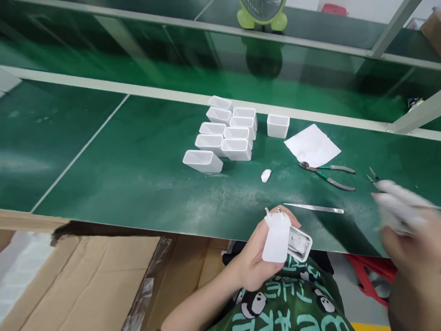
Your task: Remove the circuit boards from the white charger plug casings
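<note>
My left hand (257, 262) is closed around two white plastic pieces of a plug-in charger. One is a flat cover (276, 236) with two metal pins at its top. The other is a rounded rectangular shell (300, 244), its open side facing up with parts inside. My right hand (403, 220), with white coverings on its fingers, is smeared by motion at the right. Just beyond its fingertips, thin pointed tool tips (372, 175) show; whether the hand grips that tool I cannot tell. Tweezers (313, 208) and green-and-grey handled cutting pliers (327, 174) lie between the hands.
Several open white plastic cases (236, 149) stand grouped on the green table (138, 170), with a single case (278, 126) apart. A white sheet (313, 145) and a small white lump (265, 175) lie near. Cardboard (86, 280) is below left; a fan (262, 11) stands behind.
</note>
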Demonstrator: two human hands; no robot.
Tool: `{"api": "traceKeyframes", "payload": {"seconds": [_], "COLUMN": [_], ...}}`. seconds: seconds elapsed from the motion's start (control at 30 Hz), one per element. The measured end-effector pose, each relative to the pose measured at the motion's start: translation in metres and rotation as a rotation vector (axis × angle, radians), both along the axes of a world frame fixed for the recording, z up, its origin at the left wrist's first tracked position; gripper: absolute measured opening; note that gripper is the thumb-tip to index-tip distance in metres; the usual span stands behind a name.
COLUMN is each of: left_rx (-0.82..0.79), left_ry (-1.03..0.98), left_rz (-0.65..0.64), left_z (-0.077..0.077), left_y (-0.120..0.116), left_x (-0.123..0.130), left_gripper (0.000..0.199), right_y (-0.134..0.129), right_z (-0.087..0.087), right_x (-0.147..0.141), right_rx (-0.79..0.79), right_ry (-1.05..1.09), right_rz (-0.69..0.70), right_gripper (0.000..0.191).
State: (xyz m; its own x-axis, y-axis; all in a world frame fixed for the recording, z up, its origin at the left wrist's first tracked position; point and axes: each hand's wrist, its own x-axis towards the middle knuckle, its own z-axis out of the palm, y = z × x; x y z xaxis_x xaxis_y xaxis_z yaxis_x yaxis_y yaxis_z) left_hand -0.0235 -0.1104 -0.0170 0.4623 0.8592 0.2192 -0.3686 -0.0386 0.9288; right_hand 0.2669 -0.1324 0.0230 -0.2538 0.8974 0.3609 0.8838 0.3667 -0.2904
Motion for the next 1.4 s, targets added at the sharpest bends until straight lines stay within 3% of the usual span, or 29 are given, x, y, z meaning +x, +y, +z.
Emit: {"api": "traceKeyframes", "payload": {"seconds": [0.1,0.17,0.27,0.33,0.43,0.53,0.67,0.8,0.9,1.03,1.13,1.27,1.4], "left_rx": [-0.04,-0.078,-0.106,-0.084,-0.029,0.022,0.052,0.309,0.51,0.54,0.576,0.666,0.72], "left_ry": [-0.007,0.0,0.07,0.109,0.121,0.201,0.389,0.599,0.763,0.932,0.989,0.94,0.873], "left_rz": [0.027,0.04,0.017,0.002,-0.01,0.063,0.258,0.31,0.417,0.417,0.381,0.496,0.595], "left_z": [-0.003,-0.003,0.005,0.018,0.038,0.039,0.014,-0.006,-0.011,-0.016,-0.02,-0.025,-0.024], "left_y": [0.002,0.005,0.015,0.028,0.052,0.078,0.104,0.12,0.133,0.153,0.162,0.167,0.168], "left_x": [-0.001,0.001,0.01,0.019,0.029,0.03,0.021,0.011,0.004,-0.001,-0.002,0.001,0.0], "left_gripper": [0.047,0.049,0.048,0.042,0.04,0.053,0.049,0.039,0.035,0.047,0.048,0.042,0.026], "right_y": [0.016,0.019,0.018,0.022,0.046,0.098,0.194,0.274,0.306,0.316,0.312,0.312,0.322], "right_z": [-0.013,-0.008,0.013,0.026,0.037,0.039,0.031,0.011,-0.006,-0.018,-0.021,-0.027,-0.032], "right_x": [0.007,0.003,-0.023,-0.051,-0.083,-0.084,-0.051,-0.027,-0.019,0.002,0.031,0.059,0.058], "right_rx": [-0.051,-0.102,-0.004,-0.056,-0.12,-0.193,-0.104,-0.165,-0.213,-0.186,-0.131,-0.175,-0.2], "right_ry": [-0.225,-0.265,-0.044,0.1,0.271,0.298,0.223,0.191,0.182,0.16,0.109,0.022,-0.018], "right_rz": [0.071,0.081,0.057,0.157,0.229,0.127,-0.273,-0.508,-0.562,-0.606,-0.732,-0.853,-0.853], "right_gripper": [0.054,0.055,0.056,0.055,0.018,0.005,0.008,0.02,0.027,0.032,0.038,0.038,0.034]}}
